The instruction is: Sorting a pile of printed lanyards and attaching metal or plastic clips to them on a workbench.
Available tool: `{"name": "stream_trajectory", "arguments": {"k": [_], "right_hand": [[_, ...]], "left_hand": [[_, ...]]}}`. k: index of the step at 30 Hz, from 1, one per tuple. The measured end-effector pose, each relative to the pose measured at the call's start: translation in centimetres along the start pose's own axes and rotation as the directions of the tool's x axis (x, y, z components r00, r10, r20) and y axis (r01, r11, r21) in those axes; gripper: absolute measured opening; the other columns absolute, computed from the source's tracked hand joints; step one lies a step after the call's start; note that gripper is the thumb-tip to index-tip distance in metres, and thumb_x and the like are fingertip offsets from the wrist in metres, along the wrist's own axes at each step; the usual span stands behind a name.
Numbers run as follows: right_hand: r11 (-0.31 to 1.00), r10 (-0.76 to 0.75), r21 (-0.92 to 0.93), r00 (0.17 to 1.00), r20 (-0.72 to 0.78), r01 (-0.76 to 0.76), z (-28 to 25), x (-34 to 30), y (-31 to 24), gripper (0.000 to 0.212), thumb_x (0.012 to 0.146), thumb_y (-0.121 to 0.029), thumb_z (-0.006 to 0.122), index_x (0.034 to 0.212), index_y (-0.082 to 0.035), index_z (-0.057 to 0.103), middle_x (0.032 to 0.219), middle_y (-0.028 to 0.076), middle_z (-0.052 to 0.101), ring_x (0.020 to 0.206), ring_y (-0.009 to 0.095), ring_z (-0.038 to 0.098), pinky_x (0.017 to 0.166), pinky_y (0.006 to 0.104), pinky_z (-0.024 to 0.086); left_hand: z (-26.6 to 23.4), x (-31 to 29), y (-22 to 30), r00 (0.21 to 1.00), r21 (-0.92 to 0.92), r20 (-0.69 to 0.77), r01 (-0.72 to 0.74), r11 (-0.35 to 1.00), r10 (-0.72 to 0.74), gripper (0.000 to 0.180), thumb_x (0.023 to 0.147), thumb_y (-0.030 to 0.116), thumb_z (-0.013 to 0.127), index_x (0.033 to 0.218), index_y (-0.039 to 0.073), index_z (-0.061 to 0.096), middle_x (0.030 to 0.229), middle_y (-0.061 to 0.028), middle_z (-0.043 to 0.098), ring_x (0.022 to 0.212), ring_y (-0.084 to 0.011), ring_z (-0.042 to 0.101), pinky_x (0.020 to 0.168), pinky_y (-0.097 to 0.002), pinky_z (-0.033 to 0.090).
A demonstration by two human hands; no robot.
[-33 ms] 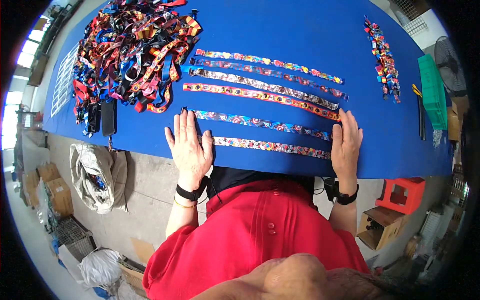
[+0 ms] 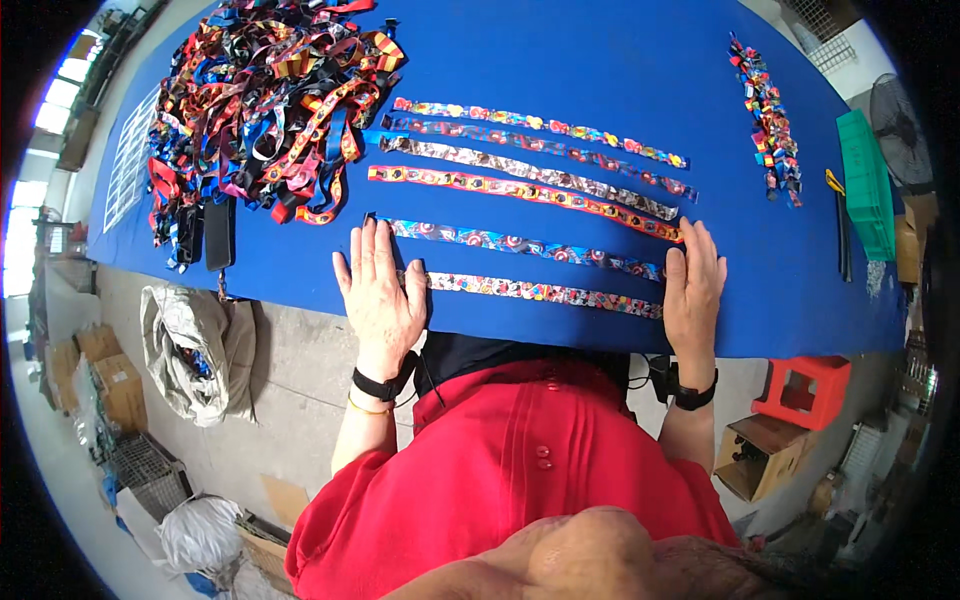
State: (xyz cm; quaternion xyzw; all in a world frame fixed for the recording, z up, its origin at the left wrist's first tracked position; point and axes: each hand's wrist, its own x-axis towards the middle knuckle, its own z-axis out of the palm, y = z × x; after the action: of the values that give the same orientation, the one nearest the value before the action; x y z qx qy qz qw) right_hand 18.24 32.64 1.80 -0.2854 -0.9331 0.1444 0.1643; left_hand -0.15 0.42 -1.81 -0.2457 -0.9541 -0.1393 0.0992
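Several printed lanyard straps lie stretched out in rows across the blue table [image 2: 560, 60]. My left hand [image 2: 383, 290] rests flat, fingers out, over the left ends of the two nearest straps, a blue one [image 2: 520, 247] and a white one with a colourful print [image 2: 540, 292]. At their right ends lies my right hand [image 2: 693, 285], fingers extended, its fingertips by the end of a red-and-yellow strap [image 2: 520, 193]. Farther back are a grey-brown patterned strap [image 2: 530, 172], a dark blue-and-red strap [image 2: 540, 142] and a multicoloured strap [image 2: 540, 122].
A large tangled heap of lanyards [image 2: 270, 110] covers the table's far left. At the far right lie a bunch of straps [image 2: 770, 130] and a green crate [image 2: 865, 185]. Below the table are a pale sack [image 2: 190, 350], a red stool [image 2: 805, 390] and a cardboard box [image 2: 765, 455].
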Motion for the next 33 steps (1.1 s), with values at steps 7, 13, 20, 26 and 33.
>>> {"name": "stream_trajectory", "arguments": {"k": [7, 13, 20, 26, 33], "right_hand": [[1.0, -0.007, -0.027, 0.999, -0.039, 0.006, -1.0, -1.1, 1.8, 0.045, 0.107, -0.037, 0.043, 0.142, -0.01, 0.052, 0.146, 0.018, 0.05, 0.138, 0.036, 0.044, 0.115, 0.0585, 0.023], [0.997, 0.061, -0.034, 0.989, -0.135, -0.066, -1.2, -2.1, 3.9, 0.035, 0.104, -0.027, 0.052, 0.134, -0.009, 0.058, 0.136, 0.016, 0.059, 0.13, 0.033, 0.052, 0.112, 0.0551, 0.03], [0.998, 0.04, -0.04, 0.97, -0.241, -0.051, -1.5, -2.7, 5.0, 0.024, 0.095, -0.023, 0.065, 0.113, -0.007, 0.064, 0.115, 0.012, 0.067, 0.11, 0.033, 0.062, 0.102, 0.052, 0.04], [0.996, 0.047, -0.061, 0.965, -0.259, -0.065, -0.3, -2.8, 4.5, 0.022, 0.085, -0.023, 0.075, 0.093, -0.009, 0.059, 0.108, 0.012, 0.062, 0.113, 0.033, 0.057, 0.099, 0.0577, 0.038], [0.996, 0.067, -0.033, 0.968, -0.241, -0.078, 0.3, -2.6, 4.8, 0.017, 0.085, -0.017, 0.073, 0.09, -0.008, 0.06, 0.113, 0.014, 0.061, 0.115, 0.034, 0.056, 0.106, 0.0604, 0.034]], "left_hand": [[-0.2, 0.9, -0.6, 0.997, -0.094, 0.027, -0.073, 0.993, 0.076, 0.064, 0.097, 0.027, 0.059, 0.148, -0.004, 0.037, 0.152, -0.0268, 0.041, 0.144, -0.0411, 0.035, 0.12, -0.0488, 0.025], [-1.9, 1.4, -2.5, 0.991, -0.296, 0.045, -0.107, 0.949, 0.126, 0.052, 0.098, 0.013, 0.059, 0.144, -0.005, 0.043, 0.147, -0.0276, 0.045, 0.139, -0.0414, 0.042, 0.116, -0.045, 0.034], [-3.5, 5.7, -3.7, 0.995, -0.271, 0.093, -0.008, 0.963, 0.035, 0.045, 0.099, 0.023, 0.063, 0.132, -0.006, 0.052, 0.124, -0.0265, 0.061, 0.117, -0.0392, 0.059, 0.098, -0.0428, 0.048], [-1.7, 7.5, -5.5, 0.988, -0.16, 0.066, -0.13, 0.978, 0.142, 0.023, 0.094, 0.014, 0.065, 0.105, -0.004, 0.055, 0.097, -0.0222, 0.06, 0.093, -0.0411, 0.058, 0.081, -0.0463, 0.048], [-1.1, 8.4, -5.7, 0.991, -0.143, 0.074, -0.104, 0.984, 0.116, 0.013, 0.092, 0.008, 0.063, 0.094, -0.002, 0.054, 0.089, -0.0196, 0.059, 0.086, -0.0393, 0.058, 0.075, -0.0471, 0.048]]}}
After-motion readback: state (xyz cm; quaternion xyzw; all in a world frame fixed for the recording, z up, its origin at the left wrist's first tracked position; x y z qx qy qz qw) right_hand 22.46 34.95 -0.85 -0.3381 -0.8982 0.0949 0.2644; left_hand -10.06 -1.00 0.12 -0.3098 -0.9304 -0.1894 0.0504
